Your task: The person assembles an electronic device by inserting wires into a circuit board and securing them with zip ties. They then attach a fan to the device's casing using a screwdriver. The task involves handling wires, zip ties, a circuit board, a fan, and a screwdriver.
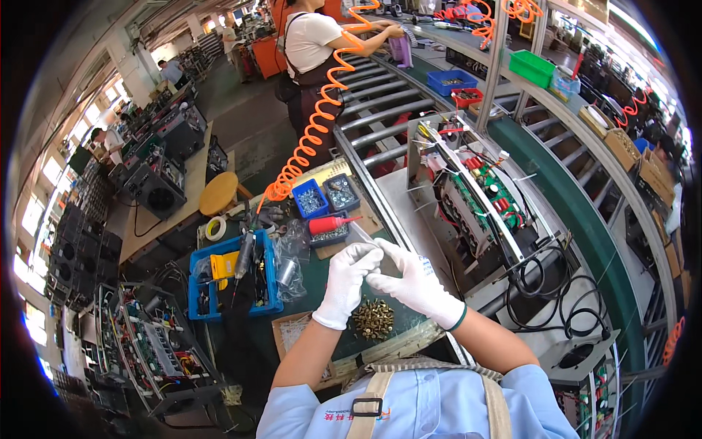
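My left hand and my right hand, both in white gloves, meet above the green bench top. Their fingers are closed together around a thin, pale grey strip that sticks out toward the far left; its exact kind and lower end are hidden by the gloves. Just below the hands lies a heap of brass-coloured screws. Beyond them, a red squeeze bottle with a pointed nozzle lies across a small bin of metal parts. Two more bins, one blue and one dark, hold small silvery fasteners.
A blue tray at left holds a power screwdriver below a coiled orange hose. To the right, an opened electronic unit stands by the roller conveyor, with black cables. A co-worker stands beyond.
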Motion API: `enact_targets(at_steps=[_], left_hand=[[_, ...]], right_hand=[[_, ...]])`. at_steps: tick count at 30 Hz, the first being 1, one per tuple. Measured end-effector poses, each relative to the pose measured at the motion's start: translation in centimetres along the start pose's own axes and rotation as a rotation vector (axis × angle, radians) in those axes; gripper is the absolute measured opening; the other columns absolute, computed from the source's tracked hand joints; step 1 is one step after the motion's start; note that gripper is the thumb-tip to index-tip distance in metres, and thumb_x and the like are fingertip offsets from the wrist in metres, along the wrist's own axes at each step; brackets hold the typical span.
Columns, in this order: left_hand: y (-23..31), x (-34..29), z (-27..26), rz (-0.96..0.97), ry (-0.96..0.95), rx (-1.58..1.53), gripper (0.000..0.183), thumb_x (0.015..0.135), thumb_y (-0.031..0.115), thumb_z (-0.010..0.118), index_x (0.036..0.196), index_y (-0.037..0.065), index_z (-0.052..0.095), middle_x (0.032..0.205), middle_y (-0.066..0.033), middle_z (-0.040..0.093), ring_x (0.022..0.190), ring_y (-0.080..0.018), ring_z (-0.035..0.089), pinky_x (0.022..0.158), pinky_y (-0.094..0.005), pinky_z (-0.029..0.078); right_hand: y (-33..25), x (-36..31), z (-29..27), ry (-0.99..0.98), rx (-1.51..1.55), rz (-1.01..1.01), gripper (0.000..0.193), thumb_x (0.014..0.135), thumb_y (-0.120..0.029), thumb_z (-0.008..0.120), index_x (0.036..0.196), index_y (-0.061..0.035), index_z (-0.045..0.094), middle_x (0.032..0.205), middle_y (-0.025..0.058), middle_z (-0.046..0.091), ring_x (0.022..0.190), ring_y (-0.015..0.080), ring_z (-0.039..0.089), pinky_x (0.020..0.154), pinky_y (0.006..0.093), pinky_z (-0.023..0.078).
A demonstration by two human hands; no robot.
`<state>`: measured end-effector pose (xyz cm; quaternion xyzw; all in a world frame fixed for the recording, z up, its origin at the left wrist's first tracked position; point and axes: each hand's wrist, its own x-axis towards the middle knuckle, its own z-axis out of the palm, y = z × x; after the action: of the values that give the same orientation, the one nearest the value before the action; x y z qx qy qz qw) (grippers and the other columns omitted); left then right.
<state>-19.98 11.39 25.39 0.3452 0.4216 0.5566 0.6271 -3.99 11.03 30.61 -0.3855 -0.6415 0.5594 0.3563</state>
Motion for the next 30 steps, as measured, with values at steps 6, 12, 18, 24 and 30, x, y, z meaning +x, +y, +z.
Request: enact_targets(at_steps=[6,12,18,24,30], left_hand=[[-0.8,0.2,0.8,0.061,-0.036,0.05,0.006,0.09,0.009,0.065,0.09,0.003,0.065,0.078,-0.0004,0.063,0.066,-0.0074,0.054,0.064,-0.0215,0.043],[-1.1,-0.2,0.9,0.045,-0.054,0.102,0.008,0.09,0.01,0.064,0.088,0.003,0.064,0.077,-0.0004,0.061,0.065,-0.0071,0.053,0.063,-0.0207,0.042],[-1.0,-0.2,0.8,0.077,-0.043,0.216,0.008,0.089,0.009,0.065,0.084,0.004,0.063,0.074,0.0029,0.058,0.062,-0.0042,0.05,0.058,-0.0193,0.04],[-0.1,-0.1,1.1,0.023,-0.107,0.193,0.008,0.086,0.01,0.067,0.083,0.004,0.064,0.074,0.003,0.058,0.062,-0.0033,0.049,0.057,-0.0186,0.04],[0.3,-0.8,-0.2,0.025,-0.062,0.114,0.008,0.084,0.008,0.066,0.083,0.001,0.064,0.069,-0.0002,0.058,0.058,-0.006,0.051,0.055,-0.0197,0.04]], right_hand=[[1.0,0.1,-1.3,-0.026,0.057,0.002,0.021,0.094,-0.014,0.052,0.11,-0.0044,0.064,0.075,-0.0045,0.059,0.063,0.001,0.049,0.055,0.02,0.039],[3.2,1.1,-2.8,-0.075,-0.156,0.088,0.021,0.094,-0.021,0.049,0.088,-0.0091,0.065,0.054,-0.0023,0.053,0.047,0.0093,0.051,0.047,0.0287,0.04],[2.0,1.8,-3.6,-0.028,-0.945,-0.318,0.016,0.085,-0.024,0.057,0.078,-0.0099,0.062,0.069,0.0135,0.063,0.068,0.0332,0.065,0.061,0.0437,0.05],[4.6,2.9,-3.9,0.285,-0.896,-0.254,0.019,0.084,-0.025,0.058,0.076,-0.009,0.062,0.068,0.0149,0.063,0.069,0.0344,0.065,0.063,0.0437,0.05],[3.5,2.4,-5.6,0.433,-0.397,-0.151,0.018,0.088,-0.013,0.059,0.1,-0.0028,0.067,0.096,0.0125,0.068,0.089,0.0206,0.067,0.081,0.0313,0.05]])
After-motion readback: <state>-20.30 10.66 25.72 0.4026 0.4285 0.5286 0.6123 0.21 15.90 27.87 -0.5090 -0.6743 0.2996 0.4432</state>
